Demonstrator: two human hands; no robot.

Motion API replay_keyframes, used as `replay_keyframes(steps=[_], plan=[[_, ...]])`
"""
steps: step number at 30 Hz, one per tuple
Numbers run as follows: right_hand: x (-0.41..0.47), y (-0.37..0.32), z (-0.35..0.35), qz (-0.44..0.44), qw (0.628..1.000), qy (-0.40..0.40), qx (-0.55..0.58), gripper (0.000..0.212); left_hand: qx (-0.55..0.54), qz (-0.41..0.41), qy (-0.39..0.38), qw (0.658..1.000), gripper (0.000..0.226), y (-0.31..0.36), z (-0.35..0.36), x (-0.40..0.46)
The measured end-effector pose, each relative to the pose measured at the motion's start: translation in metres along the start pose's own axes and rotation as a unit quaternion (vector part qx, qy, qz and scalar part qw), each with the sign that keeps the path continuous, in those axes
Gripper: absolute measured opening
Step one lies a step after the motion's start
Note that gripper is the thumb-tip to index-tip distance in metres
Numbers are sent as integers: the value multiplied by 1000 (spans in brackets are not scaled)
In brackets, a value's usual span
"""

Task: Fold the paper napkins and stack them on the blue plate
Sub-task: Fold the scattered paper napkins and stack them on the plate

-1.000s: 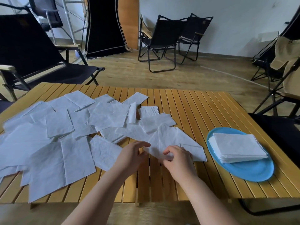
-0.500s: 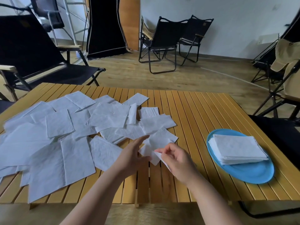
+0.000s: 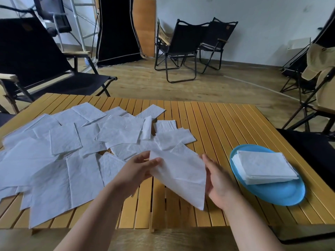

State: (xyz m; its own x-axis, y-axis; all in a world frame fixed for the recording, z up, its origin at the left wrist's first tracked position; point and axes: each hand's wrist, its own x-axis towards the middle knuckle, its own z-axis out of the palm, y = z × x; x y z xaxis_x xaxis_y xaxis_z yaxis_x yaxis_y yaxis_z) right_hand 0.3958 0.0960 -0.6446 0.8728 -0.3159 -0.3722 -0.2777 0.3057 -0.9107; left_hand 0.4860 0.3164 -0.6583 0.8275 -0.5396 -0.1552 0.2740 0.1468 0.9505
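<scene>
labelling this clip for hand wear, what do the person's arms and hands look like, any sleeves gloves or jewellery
Both forearms are bare right to the bottom edge of the picture, so no sleeve shows. The left hand and the right hand wear no gloves. No ring, watch, bracelet or marking is visible on the parts that show, though some fingers of each hand are hidden behind the napkin.
</scene>
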Motion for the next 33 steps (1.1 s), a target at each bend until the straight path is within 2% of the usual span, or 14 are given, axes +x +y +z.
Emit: replay_keyframes(steps=[3,5,9,11,14,16,20,26,33], plan=[[-1,6,1,-26,988,-43,-145,64,-25,-8,51,998,26,-5,1,2],[0,7,3,-72,984,-38,-157,73,-14,-11,84,996,31,-7,0,2],[8,8,-1,-143,982,-6,-124,54,20,-38,104,994,72,-12,-3,4],[11,12,-2,-156,973,-7,-171,46,45,-28,89,995,78,-14,-4,6],[14,19,-5,-170,955,-6,-243,46,124,11,81,989,50,-16,-3,8],[15,21,-5,-180,947,-4,-268,48,191,32,102,976,32,-17,-2,9],[18,24,-8,-209,928,3,-308,48,226,50,117,966,27,-15,0,8],[14,21,-6,-236,917,7,-322,35,154,70,149,974,5,-14,-3,8],[12,18,-6,-247,912,62,-321,13,236,86,158,955,10,-19,-1,11]])
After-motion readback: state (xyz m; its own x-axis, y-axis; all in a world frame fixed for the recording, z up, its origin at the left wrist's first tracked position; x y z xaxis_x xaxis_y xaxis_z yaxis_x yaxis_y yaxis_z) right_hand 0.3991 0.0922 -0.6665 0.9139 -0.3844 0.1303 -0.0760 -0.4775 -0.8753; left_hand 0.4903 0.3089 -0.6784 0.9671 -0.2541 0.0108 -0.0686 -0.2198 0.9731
